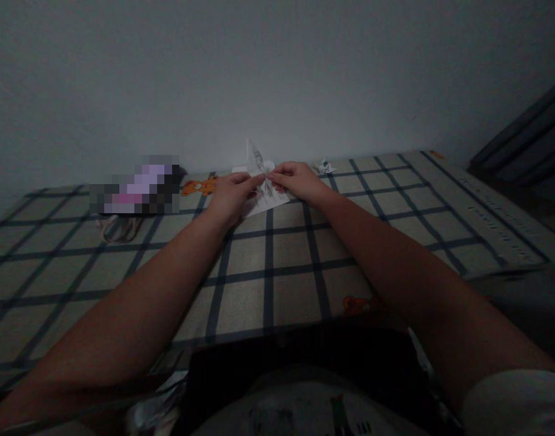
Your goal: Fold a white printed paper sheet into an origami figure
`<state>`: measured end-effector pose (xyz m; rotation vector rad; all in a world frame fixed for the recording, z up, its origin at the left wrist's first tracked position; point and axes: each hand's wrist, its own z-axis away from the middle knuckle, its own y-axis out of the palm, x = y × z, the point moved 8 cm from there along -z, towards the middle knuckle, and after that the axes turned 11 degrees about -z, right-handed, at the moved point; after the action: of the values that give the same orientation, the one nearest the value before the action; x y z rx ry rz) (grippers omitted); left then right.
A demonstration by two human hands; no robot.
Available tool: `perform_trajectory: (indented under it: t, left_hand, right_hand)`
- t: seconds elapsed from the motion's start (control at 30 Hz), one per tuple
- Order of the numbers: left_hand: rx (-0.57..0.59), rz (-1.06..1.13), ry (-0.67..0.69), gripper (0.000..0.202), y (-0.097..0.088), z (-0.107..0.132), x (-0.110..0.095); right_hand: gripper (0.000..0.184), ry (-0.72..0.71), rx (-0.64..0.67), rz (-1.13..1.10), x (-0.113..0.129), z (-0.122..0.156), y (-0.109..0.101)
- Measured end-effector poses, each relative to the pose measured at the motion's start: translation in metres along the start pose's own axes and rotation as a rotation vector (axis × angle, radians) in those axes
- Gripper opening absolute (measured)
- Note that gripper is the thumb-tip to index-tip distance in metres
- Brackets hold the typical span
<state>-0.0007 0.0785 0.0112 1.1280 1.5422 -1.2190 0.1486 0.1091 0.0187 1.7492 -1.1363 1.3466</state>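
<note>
Between my two hands stands a folded piece of white paper [255,158] with dark printing, its pointed tip rising toward the wall. My left hand [234,192] pinches its left side between thumb and fingers. From the right, my right hand [298,180] grips the same paper near its middle, fingertips close to the left thumb. Beneath lies flat white paper [266,204] with faint lines on it. A small folded paper crane [325,166] rests just beyond my right wrist.
A checked cloth [291,260] with bear prints covers the table, which meets a plain wall [277,79]. At the left lie a blurred-out purple and dark object [145,184] and a coiled pale cable [118,230]. Dark folded fabric [527,130] hangs at the right.
</note>
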Motion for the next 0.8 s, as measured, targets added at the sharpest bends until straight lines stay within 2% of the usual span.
perform_trajectory:
  t: [0.17, 0.3, 0.57, 0.8]
  left_hand:
    - [-0.023, -0.019, -0.023, 0.032, -0.002, 0.002, 0.0]
    - [-0.031, -0.041, -0.036, 0.03, -0.002, 0.003, 0.0]
    - [-0.019, -0.067, -0.02, 0.026, -0.001, 0.0, 0.003]
    - [0.009, -0.001, -0.046, 0.023, 0.003, 0.003, 0.004]
  right_hand:
    - [0.028, -0.013, 0.094, 0.167, 0.005, 0.007, 0.007]
    - [0.032, -0.043, 0.109, 0.237, 0.009, 0.011, 0.008]
    - [0.029, -0.057, 0.142, 0.289, 0.008, 0.01, 0.01]
    - [0.028, -0.065, 0.163, 0.327, 0.011, 0.011, 0.014]
